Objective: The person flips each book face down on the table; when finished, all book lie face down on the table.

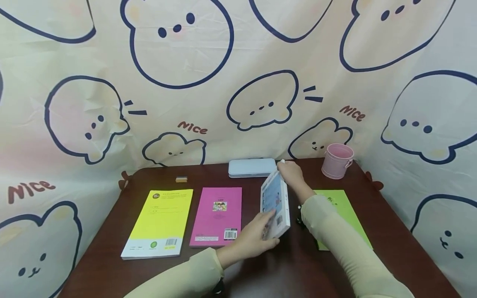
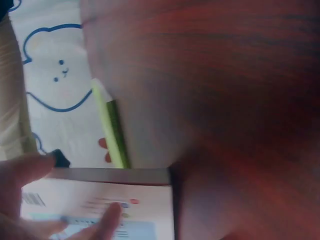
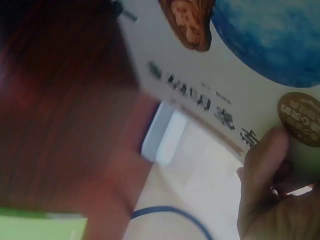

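Observation:
A white-and-blue book (image 1: pixel 273 196) is tilted up off the table between my hands. My right hand (image 1: pixel 294 176) grips its upper corner; in the right wrist view the thumb lies on the front cover (image 3: pixel 195 95), near a round gold badge. At the lower left end, my left hand (image 1: pixel 250 239) holds the book, with fingers spread on the back cover (image 2: pixel 150 197) and the thumb by its bottom edge. A magenta book (image 1: pixel 220 217) lies flat left of the held one. To the right, a green book (image 1: pixel 340 207) is partly hidden by my right forearm.
A yellow book (image 1: pixel 160 219) lies at the left of the dark wooden table (image 1: pixel 283 273). Towards the back are a small eraser (image 1: pixel 181 179), a pale blue case (image 1: pixel 251 167) and a pink bucket (image 1: pixel 337 161). A patterned curtain (image 1: pixel 208 103) hangs behind the table.

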Motion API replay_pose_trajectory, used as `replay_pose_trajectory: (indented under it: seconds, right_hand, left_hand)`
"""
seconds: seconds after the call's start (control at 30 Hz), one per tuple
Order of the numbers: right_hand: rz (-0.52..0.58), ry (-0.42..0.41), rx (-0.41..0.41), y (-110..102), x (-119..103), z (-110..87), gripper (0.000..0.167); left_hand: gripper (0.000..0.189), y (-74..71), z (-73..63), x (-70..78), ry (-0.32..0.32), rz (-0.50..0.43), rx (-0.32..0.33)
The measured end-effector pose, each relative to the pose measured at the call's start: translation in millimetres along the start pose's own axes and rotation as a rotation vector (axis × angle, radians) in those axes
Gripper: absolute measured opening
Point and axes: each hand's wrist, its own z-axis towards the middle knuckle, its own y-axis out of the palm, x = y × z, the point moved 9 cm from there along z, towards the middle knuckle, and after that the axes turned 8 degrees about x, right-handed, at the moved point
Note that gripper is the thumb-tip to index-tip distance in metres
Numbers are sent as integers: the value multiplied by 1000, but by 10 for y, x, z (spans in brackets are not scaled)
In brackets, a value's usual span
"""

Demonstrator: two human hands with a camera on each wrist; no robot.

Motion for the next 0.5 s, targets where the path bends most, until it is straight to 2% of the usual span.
replay_pose_trajectory:
  seconds: [0.1, 0.2, 0.37, 0.5]
  right_hand:
    - [-6, 22, -10, -7, 142, 18, 42]
    - [-2, 55, -18, 3, 303, 23, 41]
    - [-2, 109, -70, 33, 507, 32, 45]
    - [-48, 129, -114, 51, 629, 62, 47]
  left_hand:
    - [83, 160, -22, -119, -33, 115, -110]
    - [83, 256, -47, -212, -51, 218, -187]
    - [77, 304, -65, -304, -51, 371, -242]
    - [68, 298, -81, -319, -57, 443, -264]
